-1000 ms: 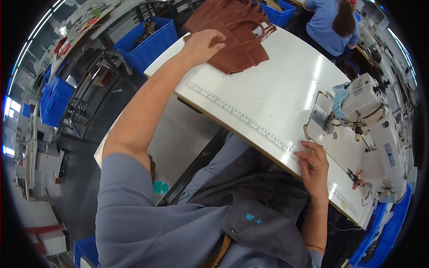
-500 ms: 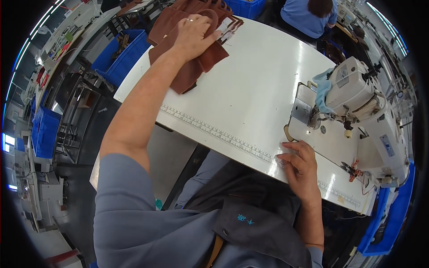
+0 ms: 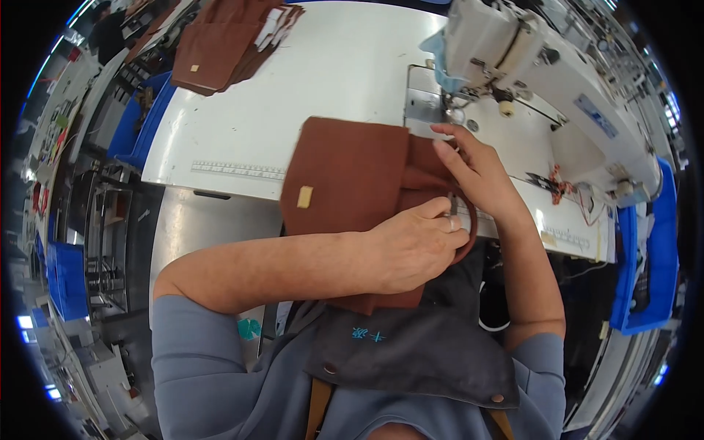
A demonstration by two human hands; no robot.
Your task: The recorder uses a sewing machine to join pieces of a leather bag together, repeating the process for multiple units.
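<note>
A brown leather-like bag piece (image 3: 348, 172) with a small yellow tag (image 3: 305, 196) lies across the table's near edge and hangs down over my apron. My left hand (image 3: 414, 246) reaches across my body, its fingers closed on the piece beside its looped brown handle (image 3: 471, 231). At the far right edge of the piece is my right hand (image 3: 480, 172), thumb and forefinger apart; its other fingers are partly hidden. Beyond it stands a white sewing machine (image 3: 506, 55), its needle area close to the piece's far right corner.
More brown pieces (image 3: 220, 48) are stacked at the table's far left. Scissors (image 3: 541, 180) with red-wrapped handles lie by the machine base. Blue bins stand left (image 3: 139, 125) and right (image 3: 645, 249) of the white table (image 3: 352, 66). A ruler strip (image 3: 235, 169) runs along its near edge.
My left hand has come from the stack at far left to my front, bringing one brown piece. My right hand has moved up to that piece. The view has shifted.
</note>
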